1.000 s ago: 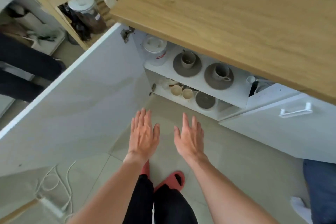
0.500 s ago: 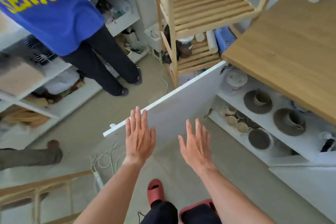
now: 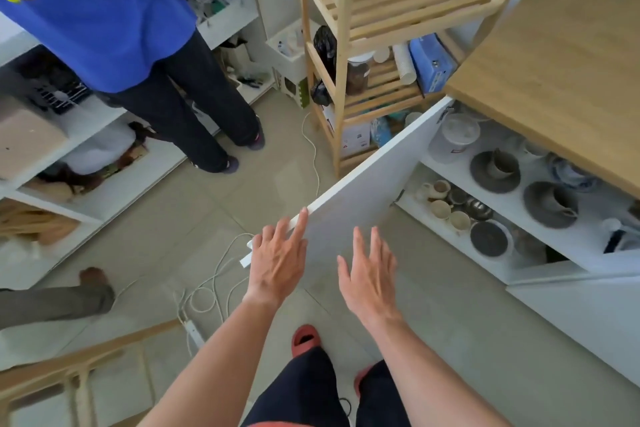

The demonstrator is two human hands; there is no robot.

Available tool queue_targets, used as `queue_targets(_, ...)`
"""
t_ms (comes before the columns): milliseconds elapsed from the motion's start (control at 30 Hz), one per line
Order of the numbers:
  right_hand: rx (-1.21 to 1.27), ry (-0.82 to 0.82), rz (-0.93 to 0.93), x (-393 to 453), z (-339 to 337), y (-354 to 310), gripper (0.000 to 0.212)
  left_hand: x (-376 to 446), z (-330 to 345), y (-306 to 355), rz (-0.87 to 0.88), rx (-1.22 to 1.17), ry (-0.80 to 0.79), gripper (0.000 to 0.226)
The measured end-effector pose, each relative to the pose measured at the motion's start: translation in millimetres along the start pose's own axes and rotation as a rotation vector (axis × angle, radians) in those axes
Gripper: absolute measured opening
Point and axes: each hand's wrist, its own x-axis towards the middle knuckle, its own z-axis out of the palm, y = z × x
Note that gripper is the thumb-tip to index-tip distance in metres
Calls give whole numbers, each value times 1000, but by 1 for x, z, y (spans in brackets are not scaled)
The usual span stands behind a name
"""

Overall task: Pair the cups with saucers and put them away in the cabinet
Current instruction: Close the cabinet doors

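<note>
The white cabinet stands open under a wooden countertop (image 3: 561,80). On its upper shelf (image 3: 519,204) a grey cup sits on a grey saucer (image 3: 485,177), and a second cup rests on another grey saucer (image 3: 540,211) to the right. The lower shelf holds several small cups (image 3: 446,208) and a dark plate (image 3: 488,239). My left hand (image 3: 277,260) is spread, its fingertips touching the outer edge of the open cabinet door (image 3: 363,191). Just in front of the door's inner face, my right hand (image 3: 370,270) hovers open and holds nothing.
A person in a blue shirt (image 3: 104,10) stands at white shelving on the left. A wooden slatted rack (image 3: 381,28) stands behind the door. White cables and a power strip (image 3: 194,329) lie on the tiled floor. A wooden chair (image 3: 69,378) is at lower left.
My view has swung left and up, away from the cabinet interior. My left hand moved up to the door's outer edge; my right hand stayed open beside it.
</note>
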Motion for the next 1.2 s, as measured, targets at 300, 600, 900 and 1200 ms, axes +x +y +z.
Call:
queue_targets(300,58,29,290,-60,-11,74,65,-1,11,33,680,-157,118,41)
queue_targets(600,144,102,481,-97,-57,190,66,-26,31,171,961,-361,19,40)
queue_targets(900,111,259,615,-108,-137,337,66,-15,41,376,806,-208,-101,45)
queue_targets(1200,109,280,611,-111,-166,413,74,30,28,503,654,88,-257,63)
